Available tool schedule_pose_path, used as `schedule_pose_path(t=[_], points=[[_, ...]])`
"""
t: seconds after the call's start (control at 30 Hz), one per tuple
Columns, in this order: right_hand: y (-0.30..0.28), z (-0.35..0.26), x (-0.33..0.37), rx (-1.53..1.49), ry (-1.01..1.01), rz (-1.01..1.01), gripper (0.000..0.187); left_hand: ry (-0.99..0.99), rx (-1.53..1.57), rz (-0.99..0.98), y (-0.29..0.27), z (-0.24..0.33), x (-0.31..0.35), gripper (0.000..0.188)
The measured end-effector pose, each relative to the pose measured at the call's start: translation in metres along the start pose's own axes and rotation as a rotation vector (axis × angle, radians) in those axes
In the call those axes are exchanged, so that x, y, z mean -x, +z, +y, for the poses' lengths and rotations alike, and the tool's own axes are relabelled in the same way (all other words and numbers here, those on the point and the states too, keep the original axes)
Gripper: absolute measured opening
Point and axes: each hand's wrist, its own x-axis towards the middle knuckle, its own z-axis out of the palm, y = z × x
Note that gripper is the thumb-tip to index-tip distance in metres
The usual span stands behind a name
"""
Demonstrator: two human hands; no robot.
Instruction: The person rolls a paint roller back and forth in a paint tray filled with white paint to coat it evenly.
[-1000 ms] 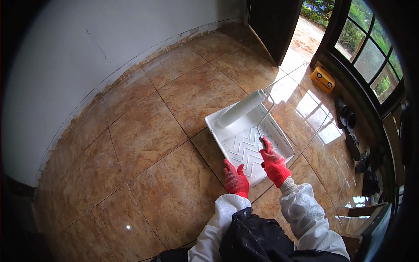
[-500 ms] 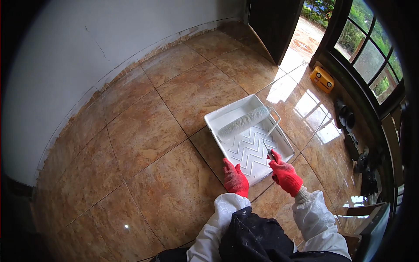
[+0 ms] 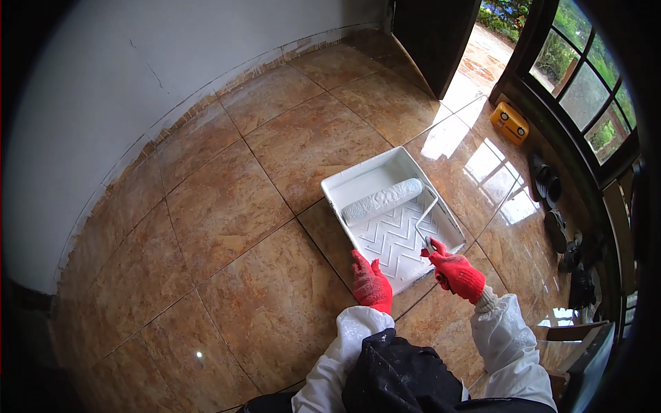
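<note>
A white paint tray with a zigzag ribbed slope lies on the tiled floor in front of me. My left hand, in a red glove, grips the tray's near left edge with the thumb over the rim. In a red glove too, my right hand is closed round the handle of a paint roller. The roller's white, paint-covered sleeve rests in the tray, at the upper part of the ribbed slope near the deep end. Its bent wire frame runs from the sleeve's right end back to my right hand.
Brown tiles cover the floor up to a pale, cracked wall. A dark door stands ajar at the back. Along the window side lie a yellow case and several dark shoes. A chair is at the lower right.
My right hand has shifted slightly right and nearer, and the roller has turned and moved slightly within the tray. My left hand stays on the tray edge.
</note>
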Motion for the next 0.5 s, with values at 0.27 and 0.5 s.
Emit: schedule_pose_path(t=[0.27, 0.5], points=[[0.004, -0.017, -0.006, 0.083, 0.062, -0.015, 0.064, 0.076, -0.076, 0.110, 0.010, -0.009, 0.003, 0.062], [0.017, -0.017, -0.021, 0.081, 0.066, 0.041, 0.067, 0.117, -0.099, 0.178, 0.020, -0.014, 0.002, 0.062]])
